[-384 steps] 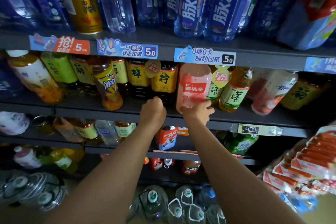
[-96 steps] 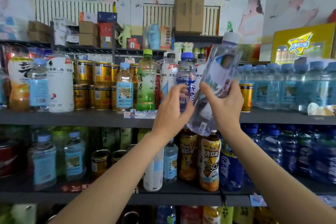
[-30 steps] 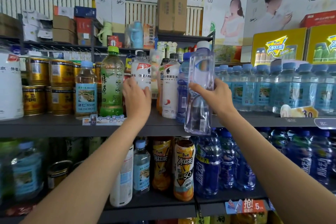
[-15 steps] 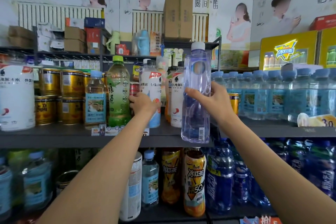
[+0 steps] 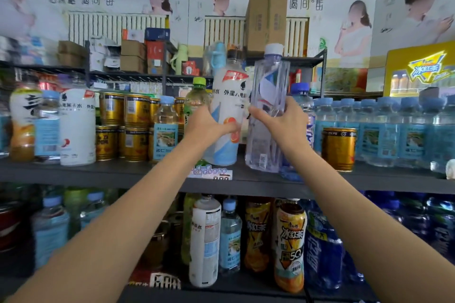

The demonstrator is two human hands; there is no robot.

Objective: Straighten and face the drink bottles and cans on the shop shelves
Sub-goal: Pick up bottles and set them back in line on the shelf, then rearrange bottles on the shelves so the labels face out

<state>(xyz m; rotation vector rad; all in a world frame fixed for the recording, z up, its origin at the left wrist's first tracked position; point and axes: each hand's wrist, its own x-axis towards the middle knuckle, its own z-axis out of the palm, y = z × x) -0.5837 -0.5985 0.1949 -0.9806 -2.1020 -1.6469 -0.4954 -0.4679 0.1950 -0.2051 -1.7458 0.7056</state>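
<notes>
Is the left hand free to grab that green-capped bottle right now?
Probably not: the left hand already grips the white bottle, which stands partly before the green-capped bottle.

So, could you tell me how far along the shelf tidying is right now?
Done: the gold cans and blue-capped waters stand upright in rows. In hand: the left hand grips the white bottle, the right hand the clear bottle. Left: a lower white bottle shows its back label.
</notes>
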